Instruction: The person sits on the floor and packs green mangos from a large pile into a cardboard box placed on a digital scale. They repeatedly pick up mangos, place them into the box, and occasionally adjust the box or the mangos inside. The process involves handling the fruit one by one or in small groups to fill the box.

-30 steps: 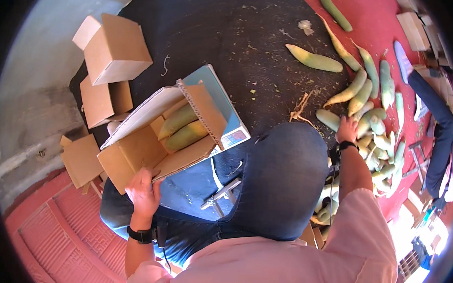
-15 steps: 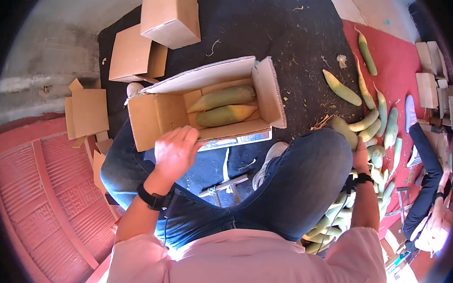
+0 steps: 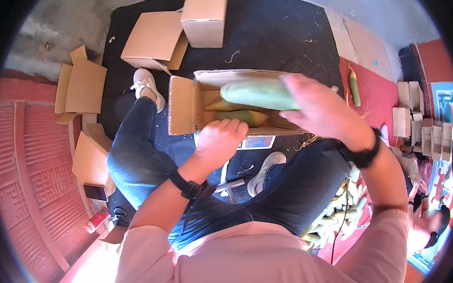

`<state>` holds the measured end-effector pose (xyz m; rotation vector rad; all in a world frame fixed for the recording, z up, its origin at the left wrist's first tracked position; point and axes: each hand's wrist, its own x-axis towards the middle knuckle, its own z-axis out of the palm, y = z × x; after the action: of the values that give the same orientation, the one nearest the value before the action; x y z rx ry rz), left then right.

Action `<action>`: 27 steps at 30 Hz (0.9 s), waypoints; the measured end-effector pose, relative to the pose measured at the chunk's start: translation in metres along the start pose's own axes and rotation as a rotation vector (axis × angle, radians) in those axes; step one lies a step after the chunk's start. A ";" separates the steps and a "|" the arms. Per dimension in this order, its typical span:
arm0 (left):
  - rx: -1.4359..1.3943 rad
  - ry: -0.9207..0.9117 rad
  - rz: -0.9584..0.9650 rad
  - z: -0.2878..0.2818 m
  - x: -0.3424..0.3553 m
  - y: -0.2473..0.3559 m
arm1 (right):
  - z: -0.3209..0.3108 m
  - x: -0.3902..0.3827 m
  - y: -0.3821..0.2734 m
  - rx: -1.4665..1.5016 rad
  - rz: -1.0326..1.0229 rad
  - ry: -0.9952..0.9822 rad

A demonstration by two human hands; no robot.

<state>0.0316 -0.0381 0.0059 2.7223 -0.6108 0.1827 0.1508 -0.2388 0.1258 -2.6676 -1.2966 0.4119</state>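
A long green radish (image 3: 256,95) is in my right hand (image 3: 321,110), which is wrapped round its right end and slightly blurred. The radish is level above an open cardboard box (image 3: 181,105) between my knees. Inside the box lie other radishes (image 3: 249,117), green with yellowish tips, partly hidden by the held one. My left hand (image 3: 220,141) has its fingers curled over the box's near wall. Beyond my right knee is a heap of radishes (image 3: 329,217), partly covered by my leg and arm.
Two closed-looking cardboard boxes (image 3: 152,37) stand at the far left on the black cloth (image 3: 271,32). More open cartons (image 3: 86,87) are along the left wall, near a phone (image 3: 96,192) and a red can (image 3: 97,220). Small boxes (image 3: 402,121) and another person (image 3: 427,226) are at the right.
My right hand has come up from the heap with a radish and swung left over the box. My left hand stays on the near wall. The view has turned rightward a little.
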 end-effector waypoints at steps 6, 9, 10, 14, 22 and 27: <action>-0.005 0.027 0.006 0.008 -0.002 -0.003 | 0.095 0.082 0.001 -0.155 0.133 -0.436; -0.011 0.057 0.012 0.013 -0.002 -0.003 | 0.139 0.085 0.023 -0.189 0.008 -0.245; -0.015 0.058 0.009 0.012 -0.002 -0.003 | 0.157 0.088 0.033 -0.157 -0.071 -0.144; -0.031 0.057 -0.013 0.010 -0.003 -0.006 | 0.156 0.097 0.028 -0.492 -0.206 -0.208; -0.017 -0.030 -0.046 0.006 0.004 -0.004 | 0.169 0.088 0.045 -0.378 -0.193 -0.175; -0.036 -0.085 -0.016 -0.003 0.019 0.003 | 0.121 0.079 0.060 -0.075 -0.025 -0.389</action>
<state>0.0476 -0.0473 0.0136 2.7102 -0.6095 0.0514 0.2052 -0.2116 -0.0181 -2.7188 -1.4657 0.9339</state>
